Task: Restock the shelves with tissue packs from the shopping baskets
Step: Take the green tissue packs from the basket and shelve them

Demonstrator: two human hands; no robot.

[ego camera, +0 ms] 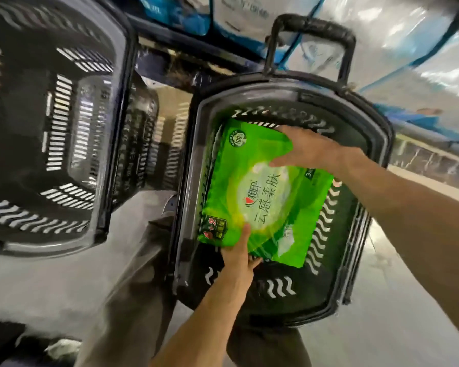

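The tissue pack (265, 197) is bright green and lies tilted inside the right-hand basket (376, 234), raised off the basket floor, with both of my hands on it. Nearest to me, my left hand (237, 256) comes up from below and grips the pack's near edge: the thumb lies flat on the printed top face, the other fingers tuck underneath. My trousers (133, 300) fill the space under that forearm, and a blurred shoe (61, 349) shows at the lower left on the pale floor (51, 282).

Further in, my right hand (306, 149) reaches from the right and holds the pack's far corner, thumb laid across the top and fingers curled over the far edge. The basket's dark slotted walls close round the pack on all sides, and its near rim stands between me and the pack's underside, so I cannot tell what lies beneath.

Beside it, on the left, a second basket (51, 144) of the same dark plastic stands tipped toward me, its slotted floor in view. Beyond the right basket its handle (313, 30) sticks up, just in front of the shelf (186, 35). White-and-blue wrapped packs (239, 14) sit on that shelf, blurred, running off to the right.
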